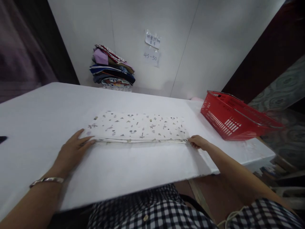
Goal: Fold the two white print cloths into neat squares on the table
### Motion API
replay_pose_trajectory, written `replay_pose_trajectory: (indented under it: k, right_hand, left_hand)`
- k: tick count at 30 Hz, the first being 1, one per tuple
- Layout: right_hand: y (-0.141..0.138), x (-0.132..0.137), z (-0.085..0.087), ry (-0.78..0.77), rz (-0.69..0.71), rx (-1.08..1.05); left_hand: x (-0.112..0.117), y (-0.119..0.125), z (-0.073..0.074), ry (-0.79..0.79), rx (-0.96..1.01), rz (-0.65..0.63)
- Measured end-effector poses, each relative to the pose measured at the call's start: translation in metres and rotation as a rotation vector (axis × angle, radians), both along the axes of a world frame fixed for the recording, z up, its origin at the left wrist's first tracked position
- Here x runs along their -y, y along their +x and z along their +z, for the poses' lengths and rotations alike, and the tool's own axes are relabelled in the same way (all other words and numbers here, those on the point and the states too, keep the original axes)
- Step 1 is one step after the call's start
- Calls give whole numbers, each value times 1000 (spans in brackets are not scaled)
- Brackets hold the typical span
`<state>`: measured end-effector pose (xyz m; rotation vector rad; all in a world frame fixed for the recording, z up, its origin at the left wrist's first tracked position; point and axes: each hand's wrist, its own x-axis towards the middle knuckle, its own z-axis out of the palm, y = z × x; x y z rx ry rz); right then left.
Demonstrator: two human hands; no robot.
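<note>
A white cloth with small printed figures, folded into a long strip, lies flat on the white table. Its layered fold edge faces me. My left hand, with a silver bangle at the wrist, is at the near left corner, thumb and forefinger closed on the edge. At the near right corner my right hand pinches the layers between its fingertips. The cloth is stretched straight between both hands.
A red plastic basket stands on the table's right end. Against the wall rises a stack of folded fabrics. Paper notes hang above. A dark object lies at the far left. The table's front edge runs close to my body.
</note>
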<state>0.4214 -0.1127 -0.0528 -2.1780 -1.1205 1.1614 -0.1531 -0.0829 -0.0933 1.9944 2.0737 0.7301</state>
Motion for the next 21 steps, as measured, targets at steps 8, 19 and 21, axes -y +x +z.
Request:
replay_pose_trajectory:
  k: [8, 19, 21]
  right_hand:
    - [1, -1, 9, 84, -78, -6]
    - [16, 11, -2, 211, -145, -127]
    - [15, 14, -1, 229, -125, -154]
  left_hand:
    - [9, 10, 14, -30, 7, -7]
    - [2, 2, 7, -57, -46, -62]
    - [0, 0, 5, -62, -28, -75]
